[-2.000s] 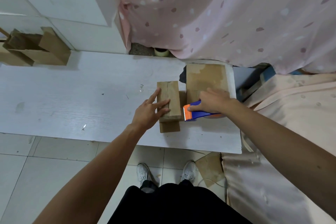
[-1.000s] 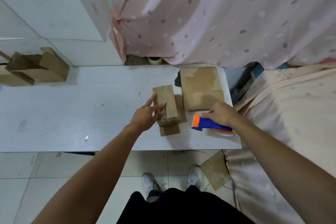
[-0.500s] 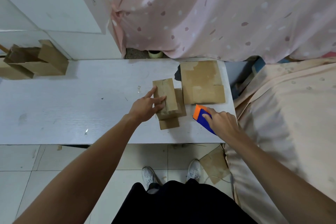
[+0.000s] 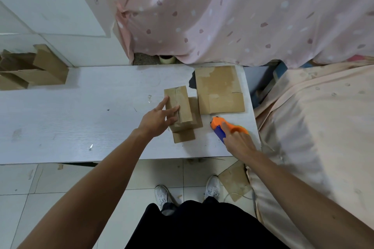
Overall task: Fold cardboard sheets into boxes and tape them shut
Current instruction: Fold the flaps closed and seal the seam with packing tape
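Note:
A small folded cardboard box point(image 4: 183, 105) stands on the white table point(image 4: 81, 117), with a loose flap point(image 4: 184, 136) sticking out toward me. My left hand point(image 4: 156, 120) touches the box's left side with spread, straight fingers. A blue and orange tape dispenser point(image 4: 217, 126) lies on the table to the right of the box. My right hand point(image 4: 238, 141) rests on top of it, index finger stretched along it; the thumb is hidden. A flat cardboard sheet point(image 4: 218, 89) lies behind the dispenser at the table's right end.
Open cardboard boxes point(image 4: 30, 70) sit at the table's far left. A tape roll point(image 4: 166, 59) stands behind the table under the pink curtain point(image 4: 222, 16). A cloth-covered bed point(image 4: 313, 117) borders the table's right edge. A cardboard piece point(image 4: 234, 180) lies on the floor by my feet.
My right hand carried the tape dispenser away from the box, to the right and toward me, and laid it on the table. My left hand stayed on the box.

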